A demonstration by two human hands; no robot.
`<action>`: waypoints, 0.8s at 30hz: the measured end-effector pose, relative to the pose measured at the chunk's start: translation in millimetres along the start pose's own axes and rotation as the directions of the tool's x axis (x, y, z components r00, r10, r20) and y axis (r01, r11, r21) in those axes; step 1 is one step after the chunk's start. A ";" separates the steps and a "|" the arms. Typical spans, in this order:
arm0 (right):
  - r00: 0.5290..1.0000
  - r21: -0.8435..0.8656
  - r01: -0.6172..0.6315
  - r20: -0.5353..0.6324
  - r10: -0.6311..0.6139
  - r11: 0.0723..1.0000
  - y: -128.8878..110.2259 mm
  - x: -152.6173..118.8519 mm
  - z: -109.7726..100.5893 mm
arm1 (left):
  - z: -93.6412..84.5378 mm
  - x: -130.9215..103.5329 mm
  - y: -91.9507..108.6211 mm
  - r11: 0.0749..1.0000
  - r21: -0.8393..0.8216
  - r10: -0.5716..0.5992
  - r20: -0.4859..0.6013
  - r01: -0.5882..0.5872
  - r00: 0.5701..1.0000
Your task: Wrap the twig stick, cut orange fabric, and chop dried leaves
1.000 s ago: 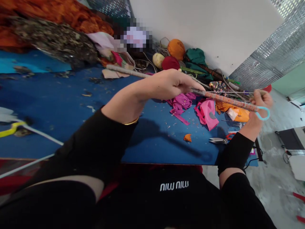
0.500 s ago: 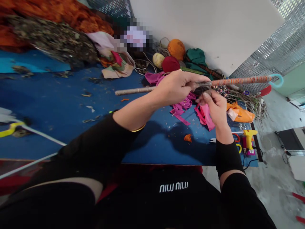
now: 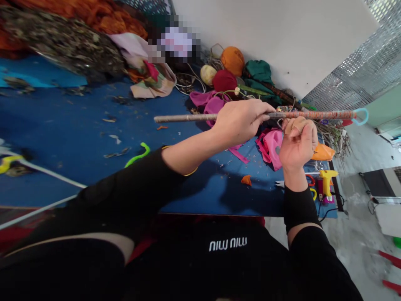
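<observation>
Currently we have the wrapped stick [image 3: 326,115] up over the table's [image 3: 87,125] far side, left hand [image 3: 239,121] clamped round its middle.
Looks light and stiff; mid-length grip suits, blue loop [image 3: 367,115] likely bends. Right hand [image 3: 297,144]: fingers bent just below; we can't tell if they're closed on anything. Left palm hidden.

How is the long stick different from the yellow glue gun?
The stick is long, thin and straight; the glue gun is short and bent.
The stick is greyish with an orange-patterned part and a pale blue loop at one end; the glue gun is mostly yellow.
The left hand holds the stick up; the glue gun has no hand on it.
</observation>
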State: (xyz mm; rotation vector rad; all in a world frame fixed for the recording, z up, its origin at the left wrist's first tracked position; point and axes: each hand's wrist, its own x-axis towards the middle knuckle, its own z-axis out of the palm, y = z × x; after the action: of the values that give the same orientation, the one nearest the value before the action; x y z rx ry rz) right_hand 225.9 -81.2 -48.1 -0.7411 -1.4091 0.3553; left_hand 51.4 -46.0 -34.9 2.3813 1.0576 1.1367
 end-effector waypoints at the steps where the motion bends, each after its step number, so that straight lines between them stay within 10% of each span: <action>1: 1.000 0.018 -0.018 -0.014 0.019 1.000 -2.6 -1.0 -0.7 | 1.3 -1.9 2.5 0.999 0.038 -0.002 -0.005 0.002 1.000; 24: 0.987 -0.327 0.152 0.093 -0.128 0.933 -34.7 2.3 -16.9 | -14.0 -2.0 6.7 0.991 0.129 -0.037 0.101 0.024 0.994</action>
State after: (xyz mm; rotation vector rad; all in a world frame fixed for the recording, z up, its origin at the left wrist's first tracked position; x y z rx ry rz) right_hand 235.7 -109.4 -23.5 -0.9023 -1.6007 0.0287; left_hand 43.2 -52.7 -23.3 2.4822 1.1600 0.9509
